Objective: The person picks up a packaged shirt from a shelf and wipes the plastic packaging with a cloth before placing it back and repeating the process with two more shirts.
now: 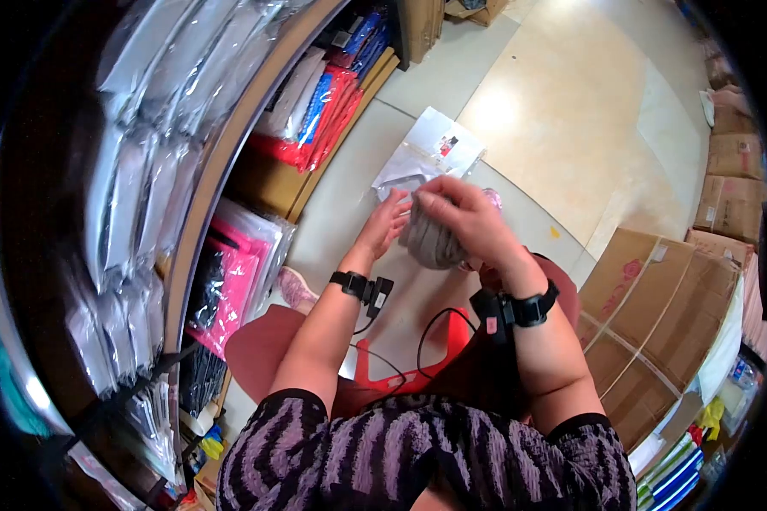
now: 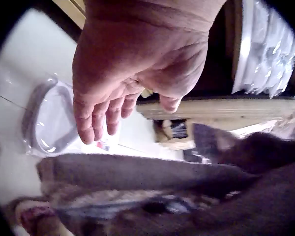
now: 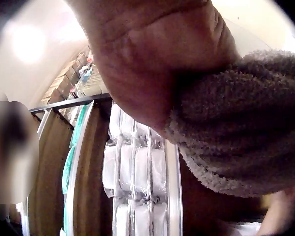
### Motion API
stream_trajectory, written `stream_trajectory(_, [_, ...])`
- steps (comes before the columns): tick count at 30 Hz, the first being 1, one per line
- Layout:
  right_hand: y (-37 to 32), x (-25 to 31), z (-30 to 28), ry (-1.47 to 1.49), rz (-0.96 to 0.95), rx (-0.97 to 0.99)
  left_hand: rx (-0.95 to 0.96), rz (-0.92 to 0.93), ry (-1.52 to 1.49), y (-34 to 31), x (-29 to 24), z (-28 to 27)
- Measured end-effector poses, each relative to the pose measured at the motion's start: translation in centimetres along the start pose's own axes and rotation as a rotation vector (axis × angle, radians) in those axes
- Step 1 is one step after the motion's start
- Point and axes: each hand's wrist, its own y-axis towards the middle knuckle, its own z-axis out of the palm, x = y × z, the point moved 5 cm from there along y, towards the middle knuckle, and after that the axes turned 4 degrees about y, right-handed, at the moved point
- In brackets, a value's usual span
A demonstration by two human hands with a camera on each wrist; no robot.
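Cannot read any wording: too small in the red print (image 1: pixel 629 274) on the large carton (image 1: pixel 660 328) and on the right wrist camera (image 1: pixel 487 305).

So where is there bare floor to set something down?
Widest: the tan floor, between the white printed packet and the stacked cartons at right. Narrower: the tile strip between that packet and the left shelf. Crowded: that shelf's bagged goods, and mid-view, where the right hand grips a grey bundle.

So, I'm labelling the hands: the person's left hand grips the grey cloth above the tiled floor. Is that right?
Wrong hand: the head view shows the right hand gripping the grey cloth above the tiled floor; the left hand holds nothing.
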Motion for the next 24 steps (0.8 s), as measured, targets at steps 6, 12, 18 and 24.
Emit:
stream_trajectory(6, [0.4,0.0,-1.0,0.377,-0.095,-0.167,0.053,0.370,0.284,-11.7,-7.9,8.3])
stream_trajectory(12, [-0.8,1.0,1.3,0.487,-0.156,0.054,-0.181,0.475,0.126,-17.5,-10.7,8.0])
stream_trajectory(18, [-1.6,-0.2,5.7,0.594,-0.054,0.300,-0.126,0.595,-0.031,-23.2,-13.2,9.1])
stream_trajectory(24, [1.1,-2.6,3.8,0.447,-0.002,-0.082,-0.118,0.668,-0.188,-26.5,-14.6,9.7])
